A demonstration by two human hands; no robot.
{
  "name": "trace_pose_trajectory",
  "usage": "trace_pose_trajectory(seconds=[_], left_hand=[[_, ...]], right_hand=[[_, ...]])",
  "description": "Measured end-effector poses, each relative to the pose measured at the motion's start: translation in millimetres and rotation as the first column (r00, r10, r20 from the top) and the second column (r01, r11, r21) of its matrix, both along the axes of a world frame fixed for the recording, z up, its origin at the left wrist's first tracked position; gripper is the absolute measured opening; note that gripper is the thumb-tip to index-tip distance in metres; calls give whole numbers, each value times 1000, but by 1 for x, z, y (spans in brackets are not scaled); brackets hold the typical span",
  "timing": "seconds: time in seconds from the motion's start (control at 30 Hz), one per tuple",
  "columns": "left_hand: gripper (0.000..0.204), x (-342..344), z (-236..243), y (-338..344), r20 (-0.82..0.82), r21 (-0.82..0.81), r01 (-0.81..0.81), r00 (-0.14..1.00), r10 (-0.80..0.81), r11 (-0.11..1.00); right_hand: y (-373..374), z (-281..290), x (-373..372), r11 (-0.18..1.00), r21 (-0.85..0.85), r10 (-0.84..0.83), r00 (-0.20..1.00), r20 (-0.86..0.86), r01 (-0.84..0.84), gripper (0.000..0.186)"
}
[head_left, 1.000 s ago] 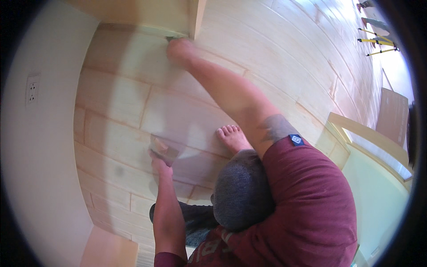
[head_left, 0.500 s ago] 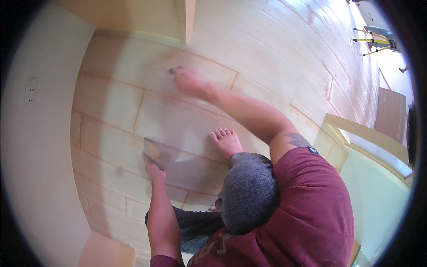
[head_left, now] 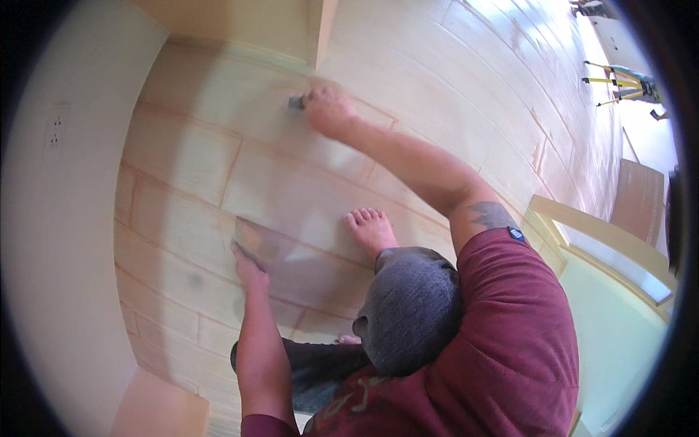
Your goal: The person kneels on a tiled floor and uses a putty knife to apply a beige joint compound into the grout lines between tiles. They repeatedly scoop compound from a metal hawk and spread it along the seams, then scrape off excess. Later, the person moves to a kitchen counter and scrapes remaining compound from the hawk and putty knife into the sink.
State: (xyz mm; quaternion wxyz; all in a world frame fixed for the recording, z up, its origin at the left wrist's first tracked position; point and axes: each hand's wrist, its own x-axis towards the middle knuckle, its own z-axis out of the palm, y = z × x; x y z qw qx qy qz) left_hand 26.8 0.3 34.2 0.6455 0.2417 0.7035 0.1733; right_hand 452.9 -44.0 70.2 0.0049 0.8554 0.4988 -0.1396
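Observation:
My left hand [head_left: 251, 268] grips the edge of a thin, flat plate [head_left: 255, 239] with a tan smear on it, held over the floor in front of my bare foot. My right hand [head_left: 329, 111] is stretched out to the far side, fingers closed round a small grey, flat-edged tool [head_left: 295, 103], perhaps a scraper; its kind is not clear. That tool is at or just above the pale tiled floor [head_left: 182, 149], which has tan-brown lines along its joints. The right hand's fingers are slightly blurred.
A white wall with an outlet [head_left: 57, 131] rises on the left. A wall corner [head_left: 320, 36] juts in at the far side. My bare foot [head_left: 371, 229] stands on the tiles. A yellow-legged tripod [head_left: 619, 82] and a brown board [head_left: 637, 200] are at the right.
My right hand has moved a little farther away and to the right with the grey tool, which shows more clearly now. The left hand and plate have barely shifted.

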Motion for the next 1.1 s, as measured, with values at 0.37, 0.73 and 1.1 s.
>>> trace_pose_trajectory(seconds=[0.37, 0.73, 1.1], left_hand=[[89, -8, -11, 4, -61, 37, 17, 998, -15, 999], [84, -6, -14, 9, 36, -1, -43, 998, 43, 999], [69, 94, 206, -42, 434, -93, 248, 882, -185, 964]], right_hand=[[1, -15, 98, 958, 22, 286, 955, -81, -286, 42], [-264, 54, 67, 986, -162, -85, 945, -316, 34, 29], [-567, 211, -159, 103, -345, -902, -58, -427, 933, 40]])
